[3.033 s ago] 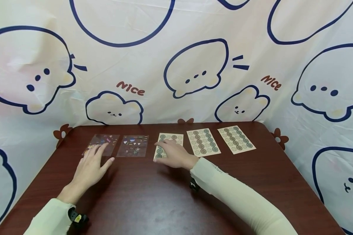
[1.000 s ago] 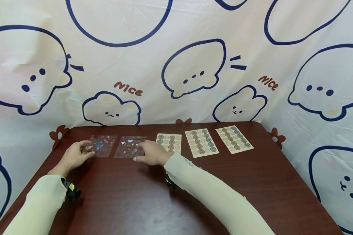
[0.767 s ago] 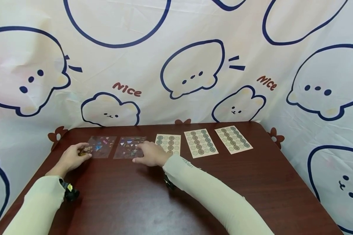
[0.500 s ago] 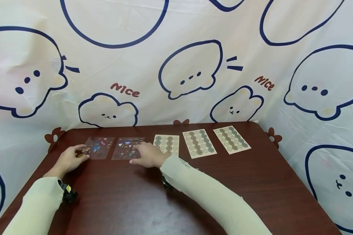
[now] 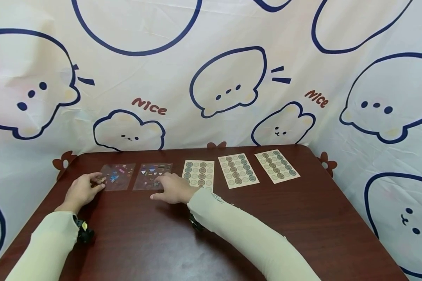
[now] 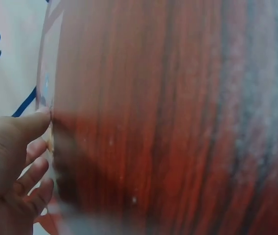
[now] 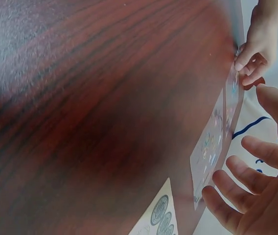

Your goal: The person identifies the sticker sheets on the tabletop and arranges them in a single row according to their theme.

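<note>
My left hand (image 5: 80, 191) is at the left edge of a clear sticker sheet (image 5: 121, 181) bearing small coloured stickers. Its fingers are bent, with thumb and fingertips at the sheet's lower left corner. In the left wrist view, my left hand (image 6: 11, 161) shows a gap between thumb and fingers. My right hand (image 5: 174, 189) hovers with spread fingers over the right part of a second clear sticker sheet (image 5: 142, 183). Nothing is in its grasp. From the right wrist view, my right hand (image 7: 261, 181) is apart from that sheet (image 7: 207, 156).
Three cream sheets of round stickers lie to the right: the near one (image 5: 199, 171), a middle one (image 5: 238, 171) and a tilted one (image 5: 277, 166). All rest along the far side of a dark red wooden table (image 5: 183, 242). A printed cloth (image 5: 232, 132) hangs behind.
My left hand has moved left and down to the first clear sheet's left edge. My right hand has shifted left, from the nearest cream sheet to the second clear sheet.
</note>
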`<state>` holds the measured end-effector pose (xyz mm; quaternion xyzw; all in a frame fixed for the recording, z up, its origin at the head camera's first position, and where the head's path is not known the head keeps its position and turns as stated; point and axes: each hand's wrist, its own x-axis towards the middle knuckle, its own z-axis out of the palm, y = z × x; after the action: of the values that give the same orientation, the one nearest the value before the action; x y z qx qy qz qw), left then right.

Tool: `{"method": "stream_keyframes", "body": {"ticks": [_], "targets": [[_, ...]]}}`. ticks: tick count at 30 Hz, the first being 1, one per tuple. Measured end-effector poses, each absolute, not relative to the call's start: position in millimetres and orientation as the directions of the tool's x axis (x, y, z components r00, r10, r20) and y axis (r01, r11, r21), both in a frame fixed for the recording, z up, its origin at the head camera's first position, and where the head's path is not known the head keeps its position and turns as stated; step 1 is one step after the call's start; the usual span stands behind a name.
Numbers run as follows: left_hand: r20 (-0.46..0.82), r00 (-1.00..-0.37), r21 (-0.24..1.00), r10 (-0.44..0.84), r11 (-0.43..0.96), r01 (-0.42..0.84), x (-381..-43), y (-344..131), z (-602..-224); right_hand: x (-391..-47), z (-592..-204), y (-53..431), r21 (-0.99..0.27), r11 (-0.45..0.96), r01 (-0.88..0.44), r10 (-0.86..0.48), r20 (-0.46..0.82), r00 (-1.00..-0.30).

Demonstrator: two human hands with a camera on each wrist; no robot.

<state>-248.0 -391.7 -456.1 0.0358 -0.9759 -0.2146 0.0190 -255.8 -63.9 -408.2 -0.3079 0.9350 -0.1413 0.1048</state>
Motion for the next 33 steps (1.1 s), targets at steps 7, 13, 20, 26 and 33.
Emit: {"method": "stream_keyframes", "body": {"ticks": [7, 13, 20, 26, 33], "targets": [[-0.037, -0.998, 0.498, -0.048, 0.865, -0.061, -242.2, -398.1, -449.7, -250.3, -410.1, -67.8, -0.334, 0.754, -0.566, -0.626, -0.1, -0.774], [-0.124, -0.992, 0.497, -0.006, 0.865, -0.067, -236.7, -406.2, -440.4, -247.4, -413.8, -71.5, -0.34, 0.733, -0.59, -0.649, -0.088, -0.756], [-0.126, -0.991, 0.489, 0.044, 0.872, -0.024, -229.7, -410.4, -441.3, -242.7, -418.6, -75.1, -0.342, 0.728, -0.594, -0.658, -0.105, -0.746], [-0.122, -0.99, 0.468, 0.065, 0.884, 0.001, -219.8, -409.5, -439.6, -238.3, -420.6, -80.8, -0.323, 0.716, -0.618, -0.674, -0.093, -0.732], [-0.099, -0.99, 0.449, 0.105, 0.892, 0.049, -207.2, -411.9, -440.4, -230.5, -426.1, -83.1, -0.331, 0.712, -0.619, -0.677, -0.09, -0.73]]}}
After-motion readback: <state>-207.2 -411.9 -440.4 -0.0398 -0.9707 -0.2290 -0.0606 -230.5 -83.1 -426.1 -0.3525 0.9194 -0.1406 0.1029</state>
